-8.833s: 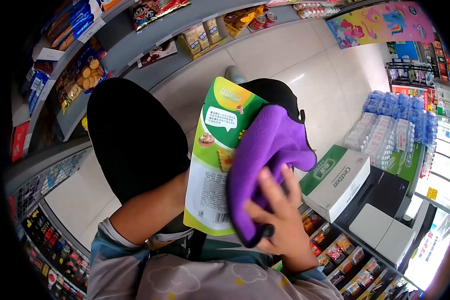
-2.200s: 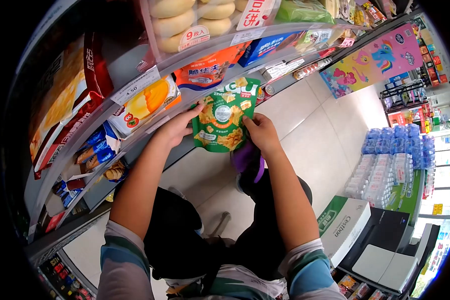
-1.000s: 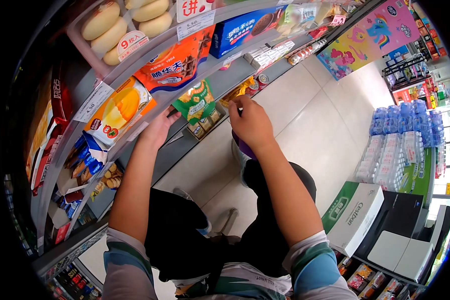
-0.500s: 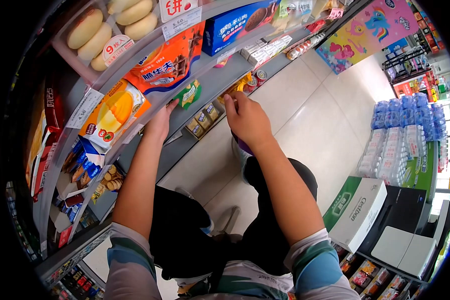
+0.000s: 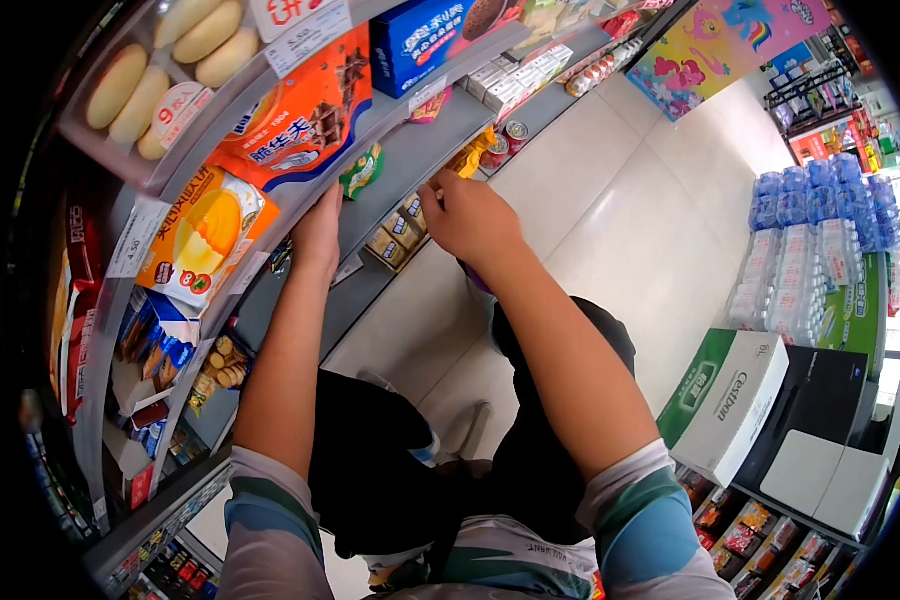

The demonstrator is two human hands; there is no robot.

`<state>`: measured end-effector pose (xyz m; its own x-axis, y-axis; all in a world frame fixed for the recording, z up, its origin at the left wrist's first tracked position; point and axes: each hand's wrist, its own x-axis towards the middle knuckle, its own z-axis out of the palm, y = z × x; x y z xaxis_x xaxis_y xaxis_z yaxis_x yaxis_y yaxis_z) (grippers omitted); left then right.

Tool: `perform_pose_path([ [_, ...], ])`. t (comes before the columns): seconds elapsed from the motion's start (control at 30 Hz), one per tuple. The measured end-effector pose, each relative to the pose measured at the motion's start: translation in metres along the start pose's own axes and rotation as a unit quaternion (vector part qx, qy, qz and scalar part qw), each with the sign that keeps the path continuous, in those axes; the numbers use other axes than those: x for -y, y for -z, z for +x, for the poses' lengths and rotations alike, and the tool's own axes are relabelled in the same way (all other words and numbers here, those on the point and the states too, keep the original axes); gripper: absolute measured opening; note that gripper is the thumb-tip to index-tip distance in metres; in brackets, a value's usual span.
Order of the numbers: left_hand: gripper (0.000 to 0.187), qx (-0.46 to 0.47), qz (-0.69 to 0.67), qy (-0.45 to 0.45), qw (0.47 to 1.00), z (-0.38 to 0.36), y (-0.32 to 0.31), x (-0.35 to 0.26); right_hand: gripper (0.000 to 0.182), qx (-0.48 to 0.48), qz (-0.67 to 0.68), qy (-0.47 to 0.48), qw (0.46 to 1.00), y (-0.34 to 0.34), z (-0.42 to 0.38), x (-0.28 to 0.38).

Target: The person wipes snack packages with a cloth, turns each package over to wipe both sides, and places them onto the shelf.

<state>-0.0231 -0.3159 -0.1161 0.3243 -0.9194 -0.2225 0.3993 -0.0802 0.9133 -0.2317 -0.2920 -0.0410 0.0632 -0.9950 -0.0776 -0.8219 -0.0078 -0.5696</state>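
My left hand (image 5: 317, 232) reaches into the lower shelf, close beside a small green packet (image 5: 363, 172). Its fingers are mostly hidden behind the shelf edge above. My right hand (image 5: 475, 215) is over the front of the lowest shelf, fingers curled inward; what they hold, if anything, is hidden. Just beyond its fingertips lies a yellow packet (image 5: 472, 155), with red cans (image 5: 495, 152) next to it. A row of small boxed packets (image 5: 400, 232) sits between my two hands on the low shelf.
Above my left hand, the shelf holds an orange wafer bag (image 5: 300, 115), a cream-puff box (image 5: 205, 235) and a blue biscuit box (image 5: 440, 40). A white-green carton (image 5: 725, 400) and wrapped water bottles (image 5: 800, 265) stand at the right. Pale floor tiles (image 5: 610, 200) lie between.
My view has shifted slightly, so the shelf goods sit further left. My left hand has gone deeper behind the shelf edge, its fingertips now out of sight. My right hand stays curled, nearer the shelf.
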Motion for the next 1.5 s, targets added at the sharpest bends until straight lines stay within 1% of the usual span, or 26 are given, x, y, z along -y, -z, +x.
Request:
perform_pose_path([
  [0.07,0.043,0.015,0.011,-0.013,1.0,0.0,0.001,0.001,0.035,0.032,0.041,0.001,0.999,-0.005,0.015,-0.008],
  [0.1,0.043,0.021,0.019,-0.012,1.0,0.001,0.002,0.003,0.035,0.029,0.049,-0.005,0.998,-0.011,0.028,-0.017],
  [0.17,0.041,0.026,0.023,-0.033,0.999,0.004,0.005,0.005,0.042,0.055,0.081,-0.037,0.994,-0.021,0.062,-0.035],
  [0.2,0.041,0.032,0.035,-0.033,0.998,0.003,0.005,0.003,0.042,0.052,0.094,-0.043,0.993,-0.023,0.076,-0.041],
  [0.27,0.041,-0.012,0.047,-0.029,0.998,-0.001,0.003,-0.003,0.051,0.058,0.117,-0.101,0.986,-0.027,0.102,-0.055],
  [0.3,0.041,-0.01,0.055,-0.029,0.998,-0.005,0.001,-0.01,0.051,0.055,0.132,-0.106,0.984,-0.031,0.11,-0.056],
  [0.37,0.041,-0.002,0.078,-0.029,0.997,-0.007,0.0,-0.015,0.061,0.005,0.15,-0.082,0.985,-0.033,0.129,-0.059],
  [0.4,0.04,-0.001,0.086,-0.026,0.996,-0.007,0.002,-0.015,0.061,0.004,0.157,-0.086,0.984,-0.031,0.139,-0.06],
  [0.47,0.04,0.004,0.109,-0.035,0.993,-0.005,0.006,-0.012,0.069,-0.009,0.16,-0.056,0.985,-0.026,0.159,-0.064],
  [0.5,0.04,0.006,0.12,-0.031,0.992,-0.003,0.007,-0.012,0.069,-0.012,0.168,-0.062,0.984,-0.026,0.167,-0.065],
  [0.57,0.039,0.012,0.147,-0.024,0.989,-0.002,0.004,-0.012,0.07,-0.066,0.174,-0.007,0.983,-0.031,0.18,-0.068],
  [0.6,0.039,0.008,0.168,-0.031,0.985,-0.006,-0.003,-0.014,0.07,-0.067,0.185,-0.016,0.98,-0.032,0.184,-0.067],
  [0.67,0.039,0.007,0.201,-0.039,0.979,-0.009,-0.009,-0.011,0.071,-0.112,0.197,-0.007,0.974,-0.034,0.194,-0.065],
  [0.73,0.034,-0.006,0.212,-0.068,0.975,-0.008,-0.01,-0.009,0.071,-0.116,0.238,-0.009,0.964,-0.033,0.204,-0.066],
  [0.8,0.036,0.002,0.221,-0.065,0.973,-0.006,-0.008,-0.006,0.071,-0.064,0.287,-0.033,0.955,-0.034,0.211,-0.071],
  [0.97,0.038,0.006,0.24,-0.058,0.969,-0.002,-0.006,0.002,0.065,-0.077,0.314,-0.046,0.945,-0.046,0.218,-0.083],
  [1.03,0.036,-0.001,0.239,-0.049,0.97,0.002,-0.002,0.004,0.057,-0.086,0.338,-0.022,0.937,-0.052,0.223,-0.085],
  [1.07,0.036,-0.001,0.24,-0.05,0.97,0.002,-0.003,0.005,0.057,-0.086,0.338,-0.021,0.937,-0.048,0.22,-0.083],
  [1.13,0.035,-0.016,0.235,-0.046,0.971,0.004,-0.004,0.005,0.054,-0.055,0.272,-0.026,0.961,-0.039,0.211,-0.08],
  [1.17,0.035,-0.017,0.235,-0.047,0.971,0.005,-0.003,0.006,0.054,-0.055,0.272,-0.024,0.96,-0.042,0.212,-0.08],
  [1.23,0.034,-0.016,0.226,-0.034,0.973,0.009,0.0,0.006,0.046,-0.108,0.255,-0.011,0.961,-0.049,0.213,-0.081],
  [1.27,0.034,-0.017,0.225,-0.035,0.973,0.009,0.0,0.006,0.046,-0.108,0.255,-0.009,0.961,-0.047,0.21,-0.082],
  [1.33,0.034,-0.029,0.225,-0.039,0.973,0.01,-0.001,0.006,0.037,-0.109,0.282,0.017,0.953,-0.041,0.202,-0.084],
  [1.37,0.034,-0.029,0.224,-0.04,0.973,0.011,-0.001,0.007,0.037,-0.109,0.281,0.017,0.953,-0.042,0.203,-0.085],
  [1.43,0.033,-0.039,0.206,-0.052,0.976,0.013,-0.001,0.008,0.03,-0.15,0.34,0.041,0.927,-0.046,0.202,-0.088],
  [1.5,0.033,-0.04,0.202,-0.052,0.977,0.012,-0.003,0.008,0.033,-0.134,0.336,0.026,0.932,-0.034,0.196,-0.088],
])
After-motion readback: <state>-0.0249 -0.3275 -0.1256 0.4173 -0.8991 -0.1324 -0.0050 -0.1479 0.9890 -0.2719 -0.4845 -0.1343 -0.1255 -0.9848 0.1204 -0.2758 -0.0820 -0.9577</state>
